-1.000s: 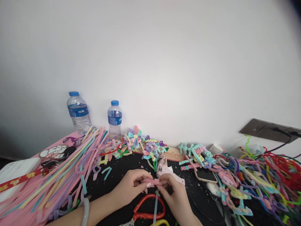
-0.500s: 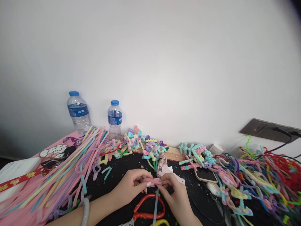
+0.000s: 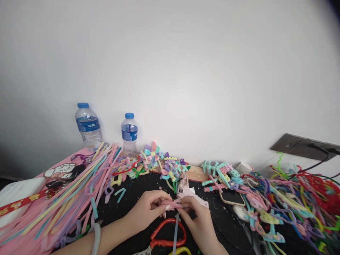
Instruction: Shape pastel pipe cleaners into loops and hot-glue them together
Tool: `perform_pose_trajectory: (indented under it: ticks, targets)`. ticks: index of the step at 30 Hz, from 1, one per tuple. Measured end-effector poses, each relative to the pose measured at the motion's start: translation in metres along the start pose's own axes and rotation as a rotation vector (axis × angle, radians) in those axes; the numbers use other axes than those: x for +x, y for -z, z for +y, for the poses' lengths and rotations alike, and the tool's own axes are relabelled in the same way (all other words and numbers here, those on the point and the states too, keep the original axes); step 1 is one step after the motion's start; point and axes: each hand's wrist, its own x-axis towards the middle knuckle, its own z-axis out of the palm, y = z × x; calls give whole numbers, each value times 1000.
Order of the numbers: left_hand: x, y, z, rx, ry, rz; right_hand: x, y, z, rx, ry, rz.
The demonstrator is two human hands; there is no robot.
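Between my two hands is a small bundle of pink pipe cleaners (image 3: 171, 204). My left hand (image 3: 148, 209) pinches its left end, and my right hand (image 3: 198, 216) pinches its right end; parts of the bundle are hidden by my fingers. Just behind my hands lies a pale pink glue gun (image 3: 185, 190), partly covered by my right hand. A translucent glue stick (image 3: 175, 233) points toward me below the bundle. It crosses the red handles of a pair of scissors (image 3: 155, 243), and a yellow handle (image 3: 183, 250) shows at the bottom edge.
Long pastel pipe cleaners (image 3: 77, 191) spread over the left side. Two water bottles (image 3: 89, 129) stand against the wall. Finished pipe-cleaner flowers (image 3: 152, 154) sit at the back. On the right are a phone (image 3: 232, 197), a tangled colourful pile (image 3: 300, 205) and a wall socket (image 3: 294, 146).
Almost nothing differs. Both hands keep their pinch on the pink pipe cleaners, with only a very slight shift of fingers and bundle.
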Motion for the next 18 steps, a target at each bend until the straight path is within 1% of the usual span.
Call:
perform_pose_trajectory:
  ticks: [12, 18]
  targets:
    - [0, -1, 1, 14, 7, 9, -2, -1, 4, 6, -11, -22]
    - [0, -1, 1, 18, -9, 2, -2, -1, 4, -19, 8, -3]
